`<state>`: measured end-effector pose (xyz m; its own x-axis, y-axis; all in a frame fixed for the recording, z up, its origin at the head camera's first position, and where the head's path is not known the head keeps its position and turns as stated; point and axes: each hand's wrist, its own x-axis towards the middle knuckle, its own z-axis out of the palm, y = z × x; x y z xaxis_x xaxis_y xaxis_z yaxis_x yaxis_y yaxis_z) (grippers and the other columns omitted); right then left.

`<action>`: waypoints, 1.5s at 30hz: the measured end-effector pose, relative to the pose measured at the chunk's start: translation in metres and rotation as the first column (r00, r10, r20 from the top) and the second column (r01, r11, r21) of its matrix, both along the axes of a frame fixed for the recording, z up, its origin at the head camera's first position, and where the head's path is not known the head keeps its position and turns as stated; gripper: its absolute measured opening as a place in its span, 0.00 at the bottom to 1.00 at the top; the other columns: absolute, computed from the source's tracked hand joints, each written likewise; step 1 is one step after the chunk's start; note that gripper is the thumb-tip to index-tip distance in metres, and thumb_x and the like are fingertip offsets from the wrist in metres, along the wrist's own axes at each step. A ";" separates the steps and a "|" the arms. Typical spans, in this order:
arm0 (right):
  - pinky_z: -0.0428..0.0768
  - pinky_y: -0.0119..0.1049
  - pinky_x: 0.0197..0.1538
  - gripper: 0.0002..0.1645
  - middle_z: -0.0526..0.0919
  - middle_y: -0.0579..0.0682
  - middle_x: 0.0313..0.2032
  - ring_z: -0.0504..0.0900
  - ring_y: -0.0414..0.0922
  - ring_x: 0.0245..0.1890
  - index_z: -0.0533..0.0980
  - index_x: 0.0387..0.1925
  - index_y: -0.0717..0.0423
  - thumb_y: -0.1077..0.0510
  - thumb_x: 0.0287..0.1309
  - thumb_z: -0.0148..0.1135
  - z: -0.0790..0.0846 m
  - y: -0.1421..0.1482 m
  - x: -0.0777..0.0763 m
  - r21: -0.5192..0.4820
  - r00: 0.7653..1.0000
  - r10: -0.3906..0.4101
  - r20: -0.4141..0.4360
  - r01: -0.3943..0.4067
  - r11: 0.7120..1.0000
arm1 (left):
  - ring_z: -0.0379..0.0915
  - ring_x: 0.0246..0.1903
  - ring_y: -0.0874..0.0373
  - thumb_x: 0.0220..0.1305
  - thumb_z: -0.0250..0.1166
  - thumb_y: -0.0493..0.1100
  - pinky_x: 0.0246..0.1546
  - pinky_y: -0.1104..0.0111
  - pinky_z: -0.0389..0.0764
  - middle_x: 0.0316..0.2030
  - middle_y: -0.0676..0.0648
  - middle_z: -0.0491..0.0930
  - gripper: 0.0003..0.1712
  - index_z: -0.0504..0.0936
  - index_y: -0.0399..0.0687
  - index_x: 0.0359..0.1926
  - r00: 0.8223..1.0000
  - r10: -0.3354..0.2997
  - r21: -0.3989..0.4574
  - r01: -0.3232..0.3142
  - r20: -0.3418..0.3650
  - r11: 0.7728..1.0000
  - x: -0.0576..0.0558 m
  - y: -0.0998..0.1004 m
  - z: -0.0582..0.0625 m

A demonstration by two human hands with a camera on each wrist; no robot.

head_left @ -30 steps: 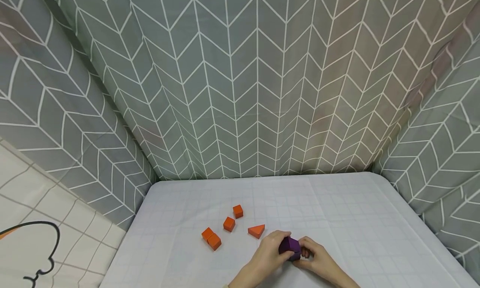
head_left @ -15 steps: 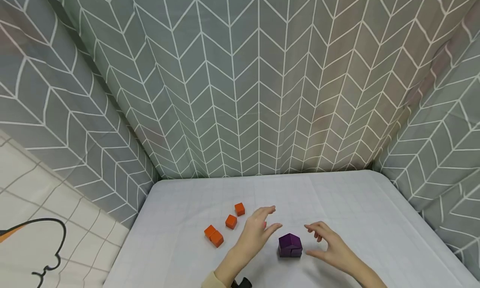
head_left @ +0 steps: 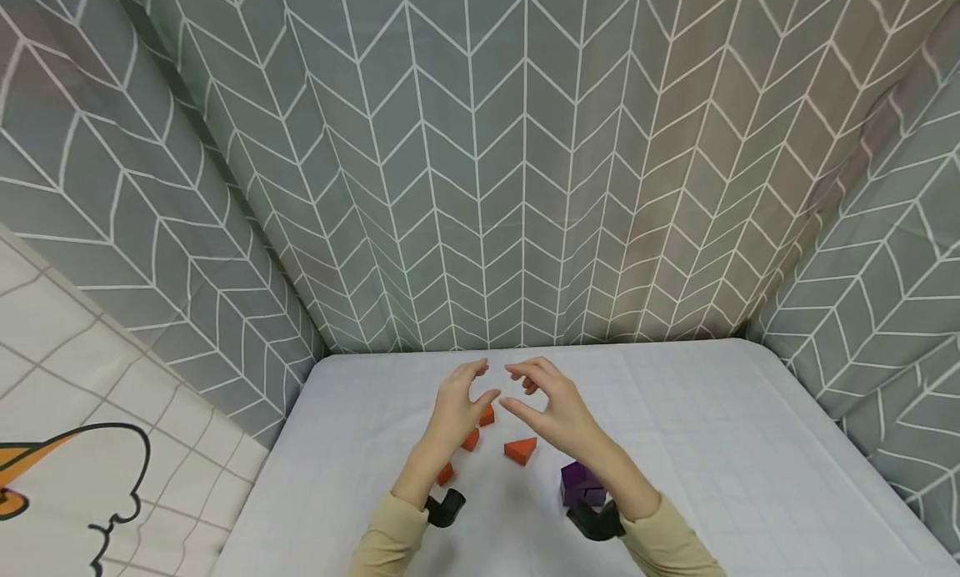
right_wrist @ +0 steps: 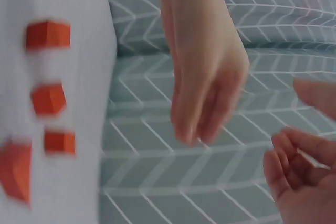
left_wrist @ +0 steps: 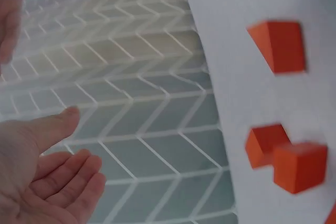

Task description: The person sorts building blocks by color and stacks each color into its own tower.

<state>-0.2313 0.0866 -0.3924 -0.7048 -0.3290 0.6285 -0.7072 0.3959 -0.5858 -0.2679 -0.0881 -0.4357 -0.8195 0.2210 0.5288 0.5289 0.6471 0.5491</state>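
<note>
My left hand (head_left: 450, 406) and right hand (head_left: 557, 406) are raised over the table, fingertips facing each other with a small gap between. Neither holds anything; their fingers are loosely bent. Below and around the left hand lie orange cubes (head_left: 471, 440), partly hidden by that hand and forearm. An orange triangular block (head_left: 521, 450) lies on the table below the space between the hands. A small purple block stack (head_left: 576, 479) with a pitched top stands by the right forearm, partly covered by it. The left wrist view shows the triangular block (left_wrist: 286, 48) and two cubes (left_wrist: 307, 169).
A white cloth covers the table (head_left: 712, 444). A grey curtain (head_left: 517, 185) with white chevron lines hangs behind it and along both sides. Pale tile-patterned cloth (head_left: 150, 444) with a cartoon drawing is at the left. Black wrist mounts (head_left: 596, 520) are on the forearms.
Both hands have let go of the purple block stack, which stays on the table. They have risen and moved left and away from me, coming close together above the orange blocks.
</note>
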 end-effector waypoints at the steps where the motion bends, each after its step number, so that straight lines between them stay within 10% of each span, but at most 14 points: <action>1: 0.75 0.36 0.37 0.22 0.75 0.46 0.37 0.73 0.41 0.33 0.75 0.45 0.58 0.60 0.45 0.67 -0.003 -0.011 -0.005 -0.015 0.999 -0.011 0.031 0.011 1.000 | 0.72 0.45 0.52 0.49 0.67 0.37 0.44 0.65 0.74 0.43 0.43 0.76 0.27 0.72 0.36 0.52 1.000 0.008 -0.011 -0.007 0.023 1.000 -0.003 -0.003 -0.002; 7: 0.75 0.40 0.36 0.16 0.75 0.57 0.33 0.73 0.48 0.31 0.75 0.42 0.66 0.62 0.50 0.62 -0.047 -0.054 -0.027 -0.034 0.974 -0.124 0.191 0.133 0.991 | 0.74 0.41 0.47 0.47 0.68 0.35 0.42 0.61 0.74 0.39 0.39 0.77 0.25 0.73 0.31 0.47 0.995 0.021 -0.060 -0.016 0.096 0.998 -0.019 -0.019 -0.036; 17: 0.73 0.39 0.34 0.14 0.74 0.57 0.30 0.72 0.51 0.30 0.75 0.36 0.72 0.74 0.41 0.59 -0.133 -0.083 -0.041 0.085 0.915 -0.373 0.155 0.364 0.928 | 0.75 0.36 0.45 0.42 0.69 0.33 0.37 0.59 0.76 0.35 0.36 0.78 0.24 0.75 0.26 0.42 0.979 -0.018 -0.111 0.042 0.205 0.993 -0.029 -0.030 -0.095; 29: 0.71 0.40 0.37 0.23 0.77 0.61 0.37 0.74 0.53 0.34 0.73 0.42 0.72 0.77 0.36 0.58 -0.172 -0.082 -0.049 0.234 0.905 -0.416 0.086 0.388 0.891 | 0.73 0.27 0.56 0.41 0.70 0.34 0.29 0.70 0.73 0.26 0.45 0.79 0.12 0.80 0.37 0.32 0.986 -0.025 -0.256 0.068 0.166 0.964 -0.035 -0.019 -0.109; 45: 0.71 0.40 0.37 0.22 0.78 0.61 0.37 0.73 0.54 0.33 0.73 0.44 0.72 0.75 0.40 0.58 -0.160 -0.087 -0.070 0.247 0.900 -0.434 0.049 0.410 0.878 | 0.76 0.32 0.55 0.42 0.70 0.34 0.34 0.67 0.75 0.30 0.46 0.81 0.13 0.82 0.38 0.34 0.984 -0.020 -0.246 0.064 0.178 0.967 -0.058 -0.023 -0.094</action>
<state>-0.3011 -0.0008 -0.5520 -0.8631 -0.1099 0.4930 -0.3860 0.7729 -0.5036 -0.3257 -0.1111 -0.5295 -0.8806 0.3639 0.3035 0.4698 0.7543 0.4586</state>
